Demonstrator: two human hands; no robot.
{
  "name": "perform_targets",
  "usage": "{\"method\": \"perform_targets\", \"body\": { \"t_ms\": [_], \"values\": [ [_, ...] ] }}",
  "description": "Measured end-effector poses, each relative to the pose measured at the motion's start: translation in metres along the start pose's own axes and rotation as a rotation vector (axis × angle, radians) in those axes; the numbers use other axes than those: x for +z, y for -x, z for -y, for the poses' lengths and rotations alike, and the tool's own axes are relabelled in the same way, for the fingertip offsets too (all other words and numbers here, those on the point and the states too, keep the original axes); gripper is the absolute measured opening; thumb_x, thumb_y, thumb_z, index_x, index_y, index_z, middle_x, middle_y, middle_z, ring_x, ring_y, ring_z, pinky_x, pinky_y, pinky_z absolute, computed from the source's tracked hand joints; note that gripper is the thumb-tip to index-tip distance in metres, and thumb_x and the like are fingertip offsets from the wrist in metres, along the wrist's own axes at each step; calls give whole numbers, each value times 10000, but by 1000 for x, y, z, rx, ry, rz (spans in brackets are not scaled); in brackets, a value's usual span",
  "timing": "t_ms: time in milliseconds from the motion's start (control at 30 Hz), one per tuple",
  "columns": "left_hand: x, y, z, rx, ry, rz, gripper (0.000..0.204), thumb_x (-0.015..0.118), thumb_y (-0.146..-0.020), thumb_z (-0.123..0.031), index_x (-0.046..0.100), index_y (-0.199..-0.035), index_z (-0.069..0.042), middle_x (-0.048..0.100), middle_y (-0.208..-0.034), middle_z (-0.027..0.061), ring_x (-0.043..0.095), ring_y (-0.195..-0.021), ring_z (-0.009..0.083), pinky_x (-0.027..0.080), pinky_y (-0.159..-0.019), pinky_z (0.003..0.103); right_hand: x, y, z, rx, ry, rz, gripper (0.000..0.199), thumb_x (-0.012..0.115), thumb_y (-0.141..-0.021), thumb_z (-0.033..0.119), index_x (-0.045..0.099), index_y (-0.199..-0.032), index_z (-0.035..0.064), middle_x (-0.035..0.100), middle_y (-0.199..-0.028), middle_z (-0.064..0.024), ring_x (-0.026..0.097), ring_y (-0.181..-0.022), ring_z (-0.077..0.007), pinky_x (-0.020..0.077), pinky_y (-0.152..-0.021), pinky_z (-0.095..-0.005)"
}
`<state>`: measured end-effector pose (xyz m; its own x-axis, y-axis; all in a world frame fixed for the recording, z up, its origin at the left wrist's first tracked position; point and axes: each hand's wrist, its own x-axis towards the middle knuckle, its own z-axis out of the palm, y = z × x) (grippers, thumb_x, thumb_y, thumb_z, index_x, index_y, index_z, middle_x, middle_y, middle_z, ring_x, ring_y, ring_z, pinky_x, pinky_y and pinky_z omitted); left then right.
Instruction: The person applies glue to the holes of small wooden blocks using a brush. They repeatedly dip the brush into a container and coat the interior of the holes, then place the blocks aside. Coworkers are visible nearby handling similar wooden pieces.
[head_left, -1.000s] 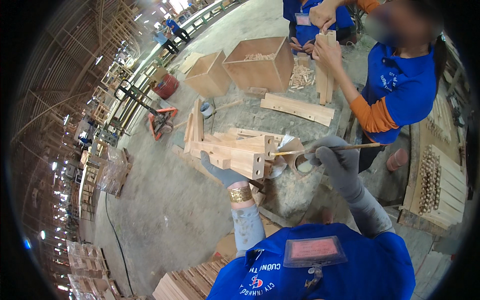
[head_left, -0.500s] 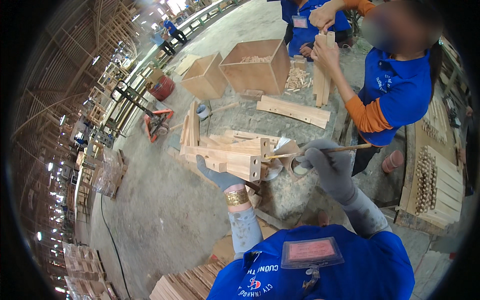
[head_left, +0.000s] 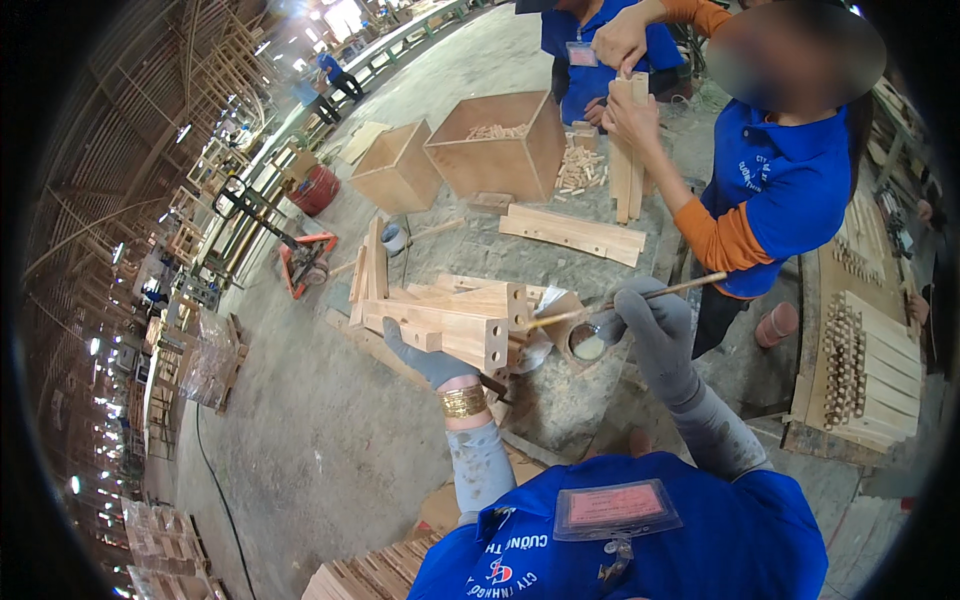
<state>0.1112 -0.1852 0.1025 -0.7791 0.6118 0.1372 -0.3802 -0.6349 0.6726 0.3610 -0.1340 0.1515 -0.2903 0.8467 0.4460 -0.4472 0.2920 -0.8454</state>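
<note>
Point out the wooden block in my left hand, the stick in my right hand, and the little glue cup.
wooden block (head_left: 450,330), head view, on its long top face.
stick (head_left: 690,287), head view, on the bare shaft beyond the gloved hand.
glue cup (head_left: 587,344), head view, on its open top.

Two open wooden boxes (head_left: 500,150) stand beyond, one holding what seem to be dowels; a red pallet jack (head_left: 300,255) sits on the floor (head_left: 300,450); a co-worker (head_left: 790,190) stands opposite.
</note>
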Motion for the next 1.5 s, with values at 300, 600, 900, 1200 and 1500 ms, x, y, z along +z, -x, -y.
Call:
{"method": "perform_targets", "body": {
  "t_ms": [300,600,900,1200,1500],
  "values": [
    [11,6,-1,-35,36,-45,745,425,-842,-581,250,-1420,-145,329,-1398,126,372,-1252,315,351,-1019,462,-5,-7,10,24,15,16,281,455,-915,67,610,-742,-91,588,-677,-67,533,-552,-91,435,-516,-217],
    [10,6,1,16,47,-56,692,438,-841,-574,331,-1365,-134,418,-1301,121,432,-1176,303,380,-983,445,4,-2,4,-6,114,89,109,550,-879,36,613,-862,-51,626,-789,-79,595,-653,-108,466,-578,-221],
    [0,1,3,49,12,-52,721,421,-846,-583,305,-1378,-110,406,-1304,147,434,-1181,314,387,-983,449,-13,-17,24,-366,349,528,155,593,-788,-60,607,-935,-11,642,-909,-123,632,-827,-209,501,-709,-308],
    [7,5,-2,21,-1,-23,748,425,-836,-593,271,-1400,-127,362,-1358,135,383,-1236,324,357,-1010,464,-28,10,-11,133,-188,181,151,511,-877,-14,596,-1001,-24,635,-961,-130,604,-819,-184,481,-724,-284],
    [2,-1,1,74,-98,-29,742,414,-847,-597,271,-1404,-128,349,-1386,110,393,-1230,317,350,-1018,451,-10,28,-65,368,-896,45,209,490,-930,114,536,-1106,10,605,-900,-101,547,-776,-154,452,-744,-285]
  ]
}}
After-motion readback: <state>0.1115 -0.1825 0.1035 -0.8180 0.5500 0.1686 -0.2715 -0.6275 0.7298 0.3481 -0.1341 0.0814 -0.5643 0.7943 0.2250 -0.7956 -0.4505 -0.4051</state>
